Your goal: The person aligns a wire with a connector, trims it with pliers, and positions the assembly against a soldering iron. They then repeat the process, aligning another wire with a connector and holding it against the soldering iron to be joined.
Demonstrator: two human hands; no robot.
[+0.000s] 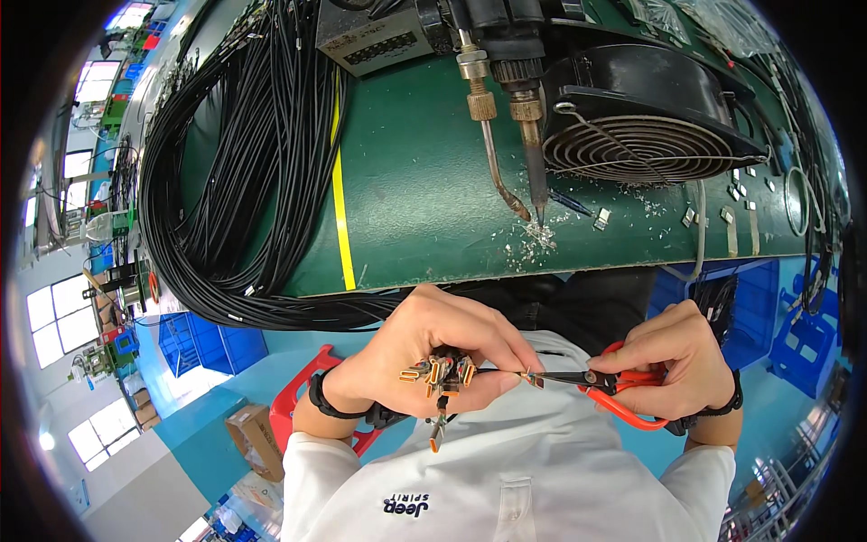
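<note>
My left hand (442,348) is closed round a bunch of black cable ends with small copper-coloured connectors (441,375), several of them poking out below the fingers. Its thumb and forefinger pinch one thin cable end that points to the right, with a small metallic tip (535,379). In my right hand (673,361) is a pair of red-handled scissors (625,411), the fingers wrapped round the handles. Their narrow dark blades reach left and meet that cable tip. Whether the blades touch or are slightly apart is too small to tell.
A thick coil of black cables (244,181) lies on the green bench (424,181), trailing over its front edge. A soldering iron (535,172) and a bent metal tube hang over white scraps. A black fan (641,117) stands right of them. Blue crates (212,343) and a red stool (312,388) are below.
</note>
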